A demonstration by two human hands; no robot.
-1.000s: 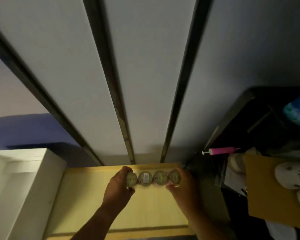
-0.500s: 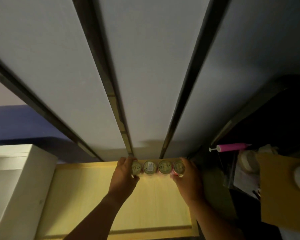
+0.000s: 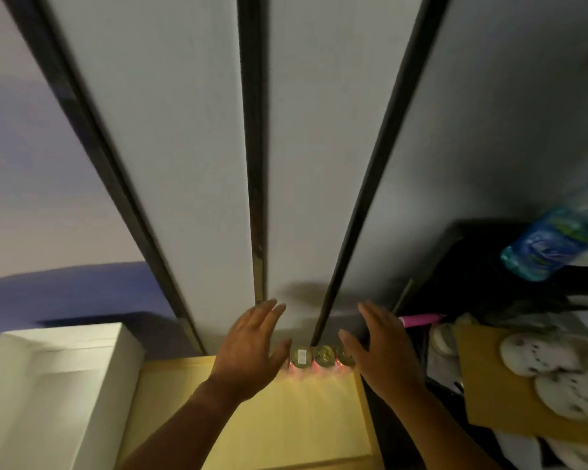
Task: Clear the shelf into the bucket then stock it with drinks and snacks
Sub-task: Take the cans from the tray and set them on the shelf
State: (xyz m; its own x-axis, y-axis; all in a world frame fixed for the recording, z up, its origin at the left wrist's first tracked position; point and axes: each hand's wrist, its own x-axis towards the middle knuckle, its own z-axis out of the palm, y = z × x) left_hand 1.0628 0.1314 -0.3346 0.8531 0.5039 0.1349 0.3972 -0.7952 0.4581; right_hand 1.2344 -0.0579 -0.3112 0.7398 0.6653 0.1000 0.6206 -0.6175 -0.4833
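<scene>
While both hands hover with nothing in them, I judge the step in hand to be the release of a row of cans (image 3: pixel 314 357) at the back edge of the yellow shelf (image 3: pixel 306 415), against the pale wall panels (image 3: pixel 190 164). Going left to right: a white box (image 3: pixel 58 374) sits beside the shelf, well apart from the work. Left hand (image 3: pixel 248 347): fingers straight and spread, holding nothing, its thumb edge just beside the left end of the row; I cannot tell if it touches. Cans: three tops show, each one upright with its round gold lid facing up at me; a fourth may be hidden under the left hand, I cannot tell. Long axis of the row runs left-right, parallel to the shelf's back edge; each can's own axis stands vertical. A reddish glow on the wood in front suggests red can walls. Right hand (image 3: pixel 384 354): fingers straight, relaxed, empty, overlapping the rightmost lid in view. To finish well I would lift both hands straight up and away without brushing the end cans, since a sideways drag could tip one or break the line. Further right, off the shelf: a pink tube (image 3: pixel 421 319), a blue bottle (image 3: pixel 554 245), a brown board (image 3: pixel 489 401) carrying pale round discs (image 3: pixel 530 354).
</scene>
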